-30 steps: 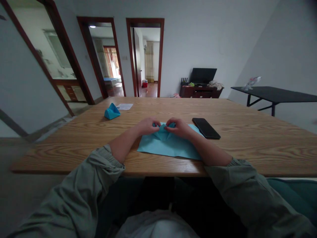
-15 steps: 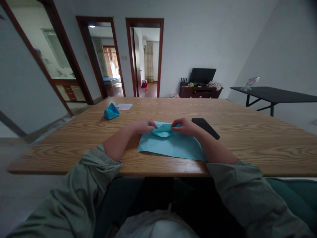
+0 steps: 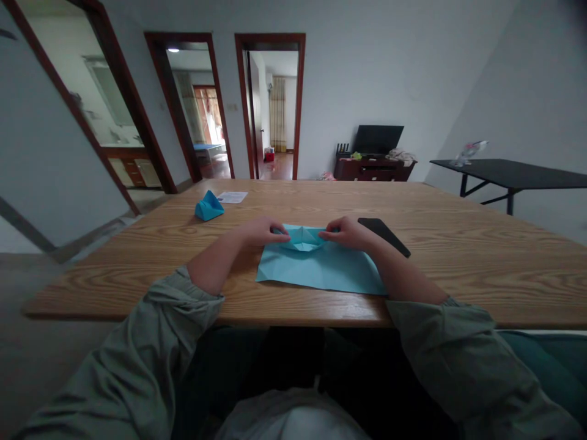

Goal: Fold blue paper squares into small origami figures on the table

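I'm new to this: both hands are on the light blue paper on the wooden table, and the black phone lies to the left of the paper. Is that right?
Not quite: the head view shows the black phone to the right of the light blue paper, not the left. The left hand and right hand are on it, on the wooden table, as you said.

From here I see a wooden table (image 3: 481,263). A pale blue sheet (image 3: 321,275) lies mid-table near the front edge, with a black phone (image 3: 384,237) just beside its far right corner. Near the far left edge sit a blue paper fold (image 3: 208,206) and a white slip (image 3: 232,197), just beside each other.
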Motion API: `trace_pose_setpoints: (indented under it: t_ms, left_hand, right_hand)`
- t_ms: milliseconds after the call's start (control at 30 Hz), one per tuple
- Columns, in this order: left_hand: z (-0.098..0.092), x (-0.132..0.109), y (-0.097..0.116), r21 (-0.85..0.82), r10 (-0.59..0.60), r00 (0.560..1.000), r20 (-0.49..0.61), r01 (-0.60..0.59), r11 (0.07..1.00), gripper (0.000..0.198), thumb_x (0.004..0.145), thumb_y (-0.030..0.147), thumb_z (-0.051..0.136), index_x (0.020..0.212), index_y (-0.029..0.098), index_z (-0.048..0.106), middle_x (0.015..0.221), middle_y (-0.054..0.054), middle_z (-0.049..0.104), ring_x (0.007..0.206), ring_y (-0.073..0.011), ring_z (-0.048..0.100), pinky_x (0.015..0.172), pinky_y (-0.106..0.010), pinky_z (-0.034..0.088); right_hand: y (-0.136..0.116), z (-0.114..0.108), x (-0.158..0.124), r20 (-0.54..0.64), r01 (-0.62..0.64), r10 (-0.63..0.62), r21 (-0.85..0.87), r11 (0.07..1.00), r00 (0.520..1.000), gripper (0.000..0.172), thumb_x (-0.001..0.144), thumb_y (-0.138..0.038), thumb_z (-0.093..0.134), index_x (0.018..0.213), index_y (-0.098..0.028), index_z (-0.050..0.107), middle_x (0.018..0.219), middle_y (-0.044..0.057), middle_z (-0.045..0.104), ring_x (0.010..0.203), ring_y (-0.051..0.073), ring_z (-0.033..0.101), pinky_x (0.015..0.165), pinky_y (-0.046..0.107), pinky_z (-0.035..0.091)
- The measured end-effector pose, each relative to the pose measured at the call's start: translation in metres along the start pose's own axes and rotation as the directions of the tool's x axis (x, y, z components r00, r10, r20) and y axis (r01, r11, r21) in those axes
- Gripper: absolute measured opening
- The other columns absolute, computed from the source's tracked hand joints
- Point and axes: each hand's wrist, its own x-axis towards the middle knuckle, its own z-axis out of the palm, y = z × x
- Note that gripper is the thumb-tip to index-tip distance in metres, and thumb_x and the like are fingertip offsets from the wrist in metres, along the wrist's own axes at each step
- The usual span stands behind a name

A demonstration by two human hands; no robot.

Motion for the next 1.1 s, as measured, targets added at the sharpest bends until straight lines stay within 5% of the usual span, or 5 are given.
trace_pose_setpoints:
  t_ms: [433,667,867,1100]
  left_hand:
    - [0.000,-0.002,0.000,0.020,0.022,0.992,-0.121,-0.020,1.000,0.023,0.070,0.033,0.063,0.086,0.017,0.070,0.079,-0.001,0.068,0.071,-0.0132,0.059,0.063,-0.022,0.042]
    - [0.002,0.001,0.002,0.049,0.067,0.992,-0.108,-0.062,0.997,0.022,0.072,0.030,0.061,0.089,0.019,0.071,0.084,-0.001,0.069,0.076,-0.0138,0.060,0.069,-0.023,0.044]
    - [0.002,0.001,0.004,0.062,0.064,0.992,-0.110,-0.058,0.996,0.024,0.073,0.031,0.061,0.091,0.019,0.071,0.086,-0.001,0.069,0.078,-0.0144,0.060,0.072,-0.024,0.045]
    - [0.001,0.000,0.005,0.059,0.074,0.989,-0.129,-0.067,0.996,0.024,0.073,0.030,0.061,0.091,0.019,0.071,0.086,0.000,0.070,0.078,-0.0137,0.061,0.071,-0.022,0.044]
  right_hand:
    - [-0.001,0.001,0.002,-0.093,0.006,-0.013,-0.079,0.997,0.996,0.034,0.078,-0.047,0.058,0.075,-0.015,0.069,0.063,0.002,0.060,0.056,0.012,0.050,0.052,0.025,0.036]
    - [0.002,0.013,0.008,-0.164,0.265,-0.325,-0.303,0.915,0.932,0.029,0.077,-0.022,0.059,0.103,-0.021,0.071,0.112,0.009,0.064,0.098,0.021,0.059,0.091,0.032,0.041]
    - [-0.015,0.024,0.003,-0.164,0.158,-0.291,-0.547,0.822,0.943,0.034,0.078,-0.020,0.056,0.108,-0.029,0.069,0.131,0.006,0.053,0.119,0.032,0.042,0.096,0.048,0.033]
    - [-0.015,0.026,0.006,-0.120,0.196,-0.282,-0.468,0.862,0.952,0.028,0.074,-0.015,0.056,0.097,-0.026,0.070,0.125,0.005,0.057,0.115,0.027,0.045,0.094,0.041,0.035]
